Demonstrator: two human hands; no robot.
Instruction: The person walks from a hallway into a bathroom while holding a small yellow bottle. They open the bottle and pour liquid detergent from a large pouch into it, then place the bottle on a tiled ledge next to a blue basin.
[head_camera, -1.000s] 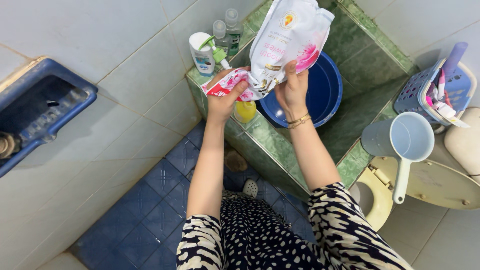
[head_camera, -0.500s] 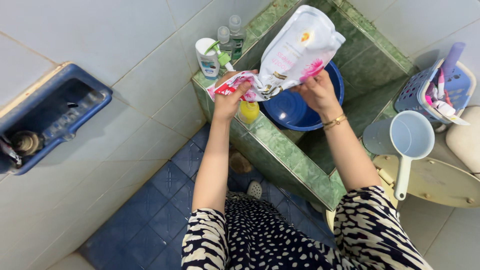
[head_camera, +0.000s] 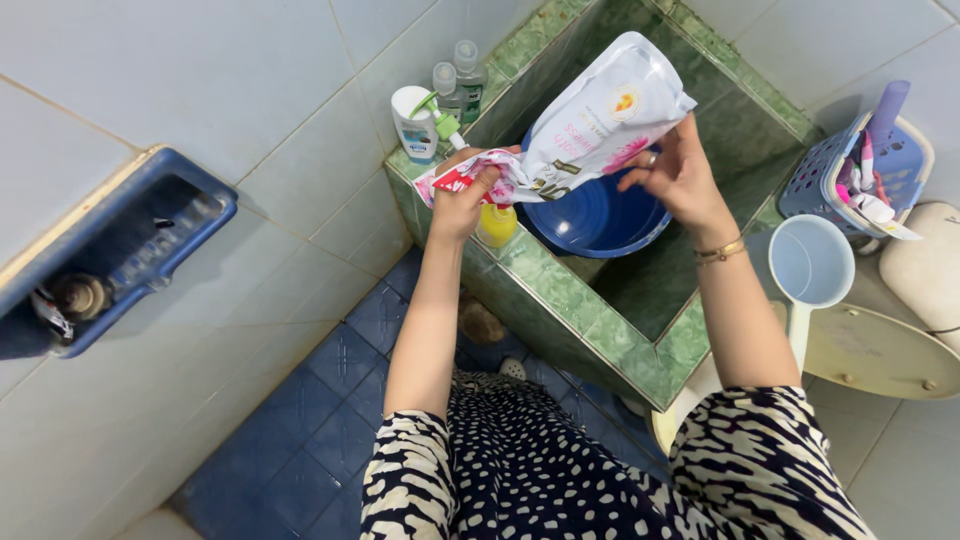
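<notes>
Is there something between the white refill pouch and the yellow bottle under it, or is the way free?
Nothing visible lies between them. The white refill pouch, held by the left hand and right hand, tilts down toward the yellow bottle; its low end is directly above the bottle.

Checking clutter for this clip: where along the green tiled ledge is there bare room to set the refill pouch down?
Bare ledge runs from the yellow bottle toward the pale scoop. The back corner is crowded with pump bottles. Both hands, left hand and right hand, hold the pouch above the blue basin.
</notes>
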